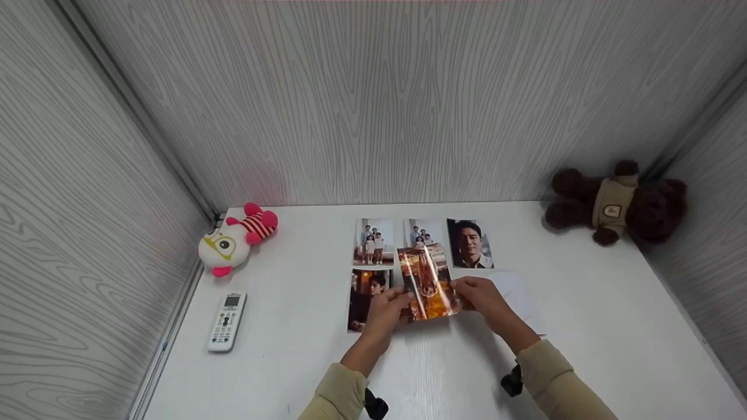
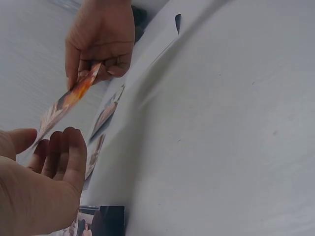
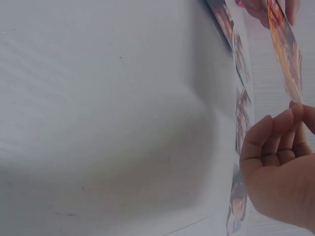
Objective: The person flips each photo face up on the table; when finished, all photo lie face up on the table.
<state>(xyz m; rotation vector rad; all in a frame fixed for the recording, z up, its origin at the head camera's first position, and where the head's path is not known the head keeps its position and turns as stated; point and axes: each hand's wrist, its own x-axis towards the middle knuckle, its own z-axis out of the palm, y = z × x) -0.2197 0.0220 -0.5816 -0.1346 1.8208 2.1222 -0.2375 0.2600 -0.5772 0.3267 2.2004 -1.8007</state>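
A glossy orange photo print (image 1: 430,286) is held up off the table between both hands, tilted, with glare streaks across it. My left hand (image 1: 382,314) pinches its left edge between thumb and fingers. On the opposite edge, my right hand (image 1: 483,298) grips it the same way; the right wrist view shows thumb and fingertips meeting at the print (image 3: 288,54). Behind it stand a family photo (image 1: 372,242), a second family photo (image 1: 421,231) partly covered by the held print, and a portrait photo (image 1: 470,244). A darker photo (image 1: 363,303) lies beside the left hand, partly hidden.
White sheets (image 1: 516,294) lie under and beyond the right forearm. At the left are a pink-and-white plush toy (image 1: 236,242) and a white remote control (image 1: 227,322). A brown teddy bear (image 1: 615,201) lies at the back right corner. Wood-grained walls enclose the white table (image 1: 292,361).
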